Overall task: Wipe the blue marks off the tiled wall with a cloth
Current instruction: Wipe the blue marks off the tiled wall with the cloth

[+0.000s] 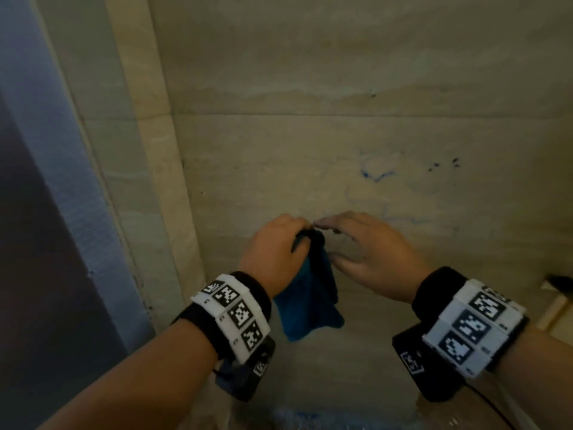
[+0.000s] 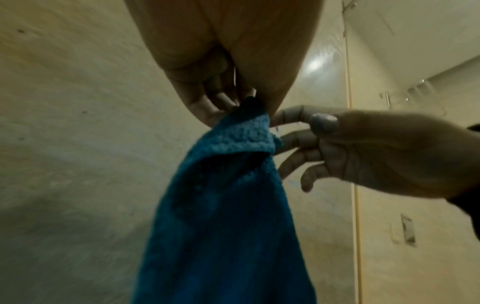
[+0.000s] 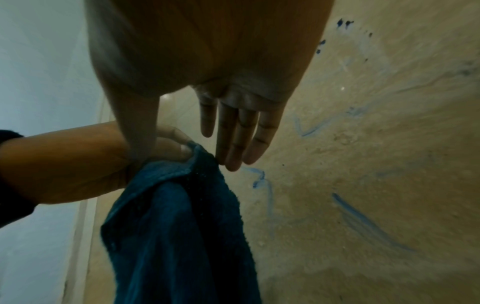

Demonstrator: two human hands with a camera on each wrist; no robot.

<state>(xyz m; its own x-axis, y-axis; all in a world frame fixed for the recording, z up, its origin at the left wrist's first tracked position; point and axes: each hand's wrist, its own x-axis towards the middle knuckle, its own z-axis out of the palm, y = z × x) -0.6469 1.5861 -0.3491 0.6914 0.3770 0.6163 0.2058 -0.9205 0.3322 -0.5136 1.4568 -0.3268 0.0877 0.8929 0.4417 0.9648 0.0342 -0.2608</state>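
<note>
One cloth (image 1: 305, 301), blue and nubbly like terry, hangs in loose folds from the left hand (image 1: 273, 252), whose fingers (image 2: 221, 100) are curled round its bunched top edge, in front of the tiled wall (image 1: 341, 57). The right hand (image 1: 369, 252) is just beside the cloth at the same height, its fingers (image 3: 233, 131) straight, held together and gripping nothing; the fingertips come close to the cloth's top edge, though whether they touch it cannot be told. The wall is of large beige, stone-like tiles with mottled veining, and one horizontal joint crosses it above the hands. Blue marks (image 1: 376, 175) lie on the tile up and to the right of the hands: several thin, pale, smeared strokes and a few small dark specks (image 1: 445, 164), clearer in the right wrist view as curved and slanted streaks (image 3: 363, 222). Each of the two wrists carries one white band (image 1: 235, 315) printed with black-and-white square codes over a black strap.
</note>
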